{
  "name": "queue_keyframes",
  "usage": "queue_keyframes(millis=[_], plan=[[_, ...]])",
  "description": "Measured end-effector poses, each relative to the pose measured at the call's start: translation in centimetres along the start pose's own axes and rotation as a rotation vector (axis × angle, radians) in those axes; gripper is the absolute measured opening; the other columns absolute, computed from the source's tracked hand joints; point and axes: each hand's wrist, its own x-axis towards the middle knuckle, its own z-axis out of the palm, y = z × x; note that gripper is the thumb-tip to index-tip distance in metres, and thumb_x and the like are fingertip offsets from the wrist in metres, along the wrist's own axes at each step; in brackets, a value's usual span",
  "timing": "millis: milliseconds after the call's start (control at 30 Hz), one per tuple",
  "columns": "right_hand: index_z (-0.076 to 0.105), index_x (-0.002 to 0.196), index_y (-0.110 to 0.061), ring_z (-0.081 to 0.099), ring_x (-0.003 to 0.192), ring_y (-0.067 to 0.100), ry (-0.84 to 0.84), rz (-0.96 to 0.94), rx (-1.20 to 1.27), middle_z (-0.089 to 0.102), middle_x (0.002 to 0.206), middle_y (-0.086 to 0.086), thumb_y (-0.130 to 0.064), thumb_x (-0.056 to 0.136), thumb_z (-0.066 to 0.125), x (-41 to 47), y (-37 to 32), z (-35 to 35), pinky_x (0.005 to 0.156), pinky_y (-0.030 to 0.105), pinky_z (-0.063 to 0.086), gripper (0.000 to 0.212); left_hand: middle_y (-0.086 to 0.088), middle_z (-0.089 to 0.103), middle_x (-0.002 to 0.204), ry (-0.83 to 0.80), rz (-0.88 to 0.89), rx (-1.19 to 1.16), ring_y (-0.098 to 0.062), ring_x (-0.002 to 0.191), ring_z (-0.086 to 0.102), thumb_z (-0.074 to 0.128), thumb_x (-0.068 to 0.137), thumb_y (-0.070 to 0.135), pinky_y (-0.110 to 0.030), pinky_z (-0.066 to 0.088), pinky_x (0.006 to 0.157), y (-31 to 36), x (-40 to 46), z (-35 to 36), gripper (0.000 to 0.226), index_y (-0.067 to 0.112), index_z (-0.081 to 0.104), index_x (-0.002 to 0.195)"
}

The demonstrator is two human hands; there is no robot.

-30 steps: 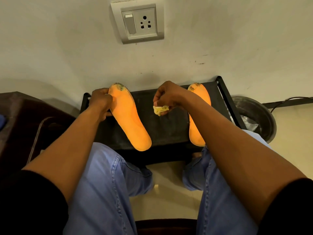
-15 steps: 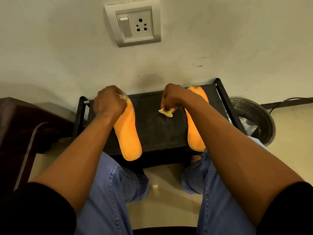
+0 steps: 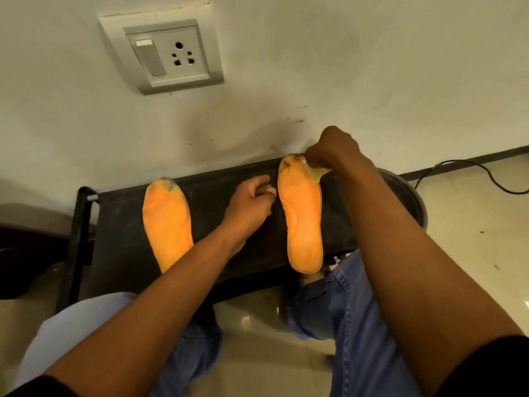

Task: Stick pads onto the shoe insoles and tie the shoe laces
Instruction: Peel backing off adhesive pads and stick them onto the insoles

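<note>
Two orange insoles lie lengthwise on a black bench (image 3: 120,242). The left insole (image 3: 167,222) lies free, its near end hidden under my left forearm. The right insole (image 3: 302,216) has a dirty far tip. My right hand (image 3: 333,151) sits at that far tip and pinches a small yellowish pad (image 3: 317,173) against the insole's right edge. My left hand (image 3: 252,202) hovers between the insoles, fingers loosely curled, holding nothing, just left of the right insole. No shoes or laces are in view.
A white wall with a switch and socket plate (image 3: 164,53) rises behind the bench. A dark round bin (image 3: 412,202) stands right of the bench, and a black cable (image 3: 469,170) runs across the tiled floor. A dark object (image 3: 25,253) sits at left.
My left hand let go of the left insole and moved right toward the right insole. My right hand carried the pad from the bench's middle to the right insole's far tip.
</note>
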Motion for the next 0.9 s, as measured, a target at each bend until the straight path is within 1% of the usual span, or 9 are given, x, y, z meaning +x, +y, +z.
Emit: queue_keyframes(millis=[100, 167, 233, 400, 500, 667, 800, 833, 900], plan=[[0.056, 0.108, -0.007, 0.062, 0.104, 0.032, -0.051, 0.051, 0.064, 0.06, 0.106, 0.014, -0.021, 0.089, 0.071, 0.3, 0.4, -0.1, 0.087, 0.038, 0.055, 0.028, 0.001, 0.054, 0.144, -0.024, -0.051, -0.102, -0.011, 0.117, 0.056, 0.057, 0.104, 0.016, -0.038, 0.054, 0.102, 0.5, 0.1, 0.6, 0.055, 0.019, 0.039, 0.156], [0.057, 0.118, -0.004, 0.062, 0.111, 0.036, -0.091, 0.081, 0.074, 0.062, 0.12, 0.018, -0.022, 0.091, 0.07, 0.6, 0.5, 0.1, 0.095, 0.044, 0.055, 0.036, -0.001, 0.053, 0.145, -0.037, -0.096, -0.163, -0.016, 0.124, 0.055, 0.057, 0.103, 0.016, -0.039, 0.054, 0.103, 0.6, 0.1, 0.7, 0.055, 0.019, 0.039, 0.155], [0.057, 0.123, -0.003, 0.062, 0.112, 0.036, -0.118, 0.091, 0.045, 0.061, 0.125, 0.02, -0.025, 0.092, 0.069, 0.7, 0.4, 0.4, 0.097, 0.045, 0.055, 0.04, -0.002, 0.054, 0.143, -0.05, -0.148, -0.239, -0.019, 0.127, 0.055, 0.059, 0.103, 0.016, -0.039, 0.054, 0.103, 0.7, 0.1, 0.6, 0.054, 0.018, 0.042, 0.154], [0.056, 0.119, -0.004, 0.063, 0.107, 0.037, -0.147, 0.125, 0.041, 0.06, 0.121, 0.02, -0.017, 0.091, 0.068, 1.0, 0.0, 0.5, 0.094, 0.046, 0.057, 0.033, -0.004, 0.063, 0.131, -0.09, -0.199, -0.376, -0.021, 0.122, 0.06, 0.056, 0.102, 0.011, -0.043, 0.054, 0.103, 0.8, 0.1, 0.3, 0.046, 0.012, 0.049, 0.148], [0.053, 0.111, -0.007, 0.064, 0.097, 0.041, -0.219, 0.198, 0.137, 0.058, 0.111, 0.02, -0.01, 0.089, 0.069, 1.0, -0.7, 0.8, 0.083, 0.052, 0.06, 0.027, 0.003, 0.067, 0.124, -0.095, -0.177, -0.321, -0.014, 0.119, 0.061, 0.054, 0.102, 0.004, -0.041, 0.049, 0.108, 0.6, 0.3, 0.3, 0.036, 0.017, 0.061, 0.135], [0.057, 0.11, 0.0, 0.066, 0.077, 0.034, -0.324, 0.197, 0.202, 0.058, 0.09, 0.02, -0.005, 0.095, 0.063, 0.8, -1.7, 1.3, 0.078, 0.05, 0.062, 0.016, -0.001, 0.068, 0.128, -0.051, -0.148, -0.319, -0.017, 0.122, 0.06, 0.053, 0.1, 0.0, -0.042, 0.047, 0.11, 0.0, 0.7, 0.0, 0.041, 0.018, 0.063, 0.135], [0.059, 0.115, 0.001, 0.066, 0.074, 0.027, -0.406, 0.223, 0.271, 0.06, 0.092, 0.017, -0.003, 0.099, 0.056, 0.7, -2.7, 1.5, 0.059, 0.039, 0.063, 0.017, 0.002, 0.066, 0.127, 0.114, -0.105, -0.272, -0.018, 0.118, 0.061, 0.064, 0.095, 0.002, -0.043, 0.053, 0.103, -0.3, 1.3, -1.0, 0.043, 0.021, 0.064, 0.133], [0.059, 0.118, 0.0, 0.066, 0.075, 0.027, -0.437, 0.23, 0.292, 0.06, 0.095, 0.016, -0.003, 0.099, 0.055, 0.6, -3.0, 1.7, 0.061, 0.039, 0.063, 0.02, 0.004, 0.066, 0.125, 0.172, -0.072, -0.214, -0.016, 0.117, 0.061, 0.067, 0.093, 0.001, -0.04, 0.054, 0.1, -0.4, 1.5, -1.4, 0.044, 0.022, 0.065, 0.131], [0.057, 0.124, -0.001, 0.068, 0.081, 0.03, -0.486, 0.238, 0.322, 0.061, 0.104, 0.018, -0.003, 0.099, 0.056, 0.4, -3.5, 2.2, 0.072, 0.043, 0.064, 0.025, 0.006, 0.068, 0.12, 0.254, 0.008, -0.087, -0.012, 0.115, 0.062, 0.068, 0.088, -0.004, -0.031, 0.055, 0.092, -0.5, 1.9, -2.5, 0.047, 0.023, 0.069, 0.126]])
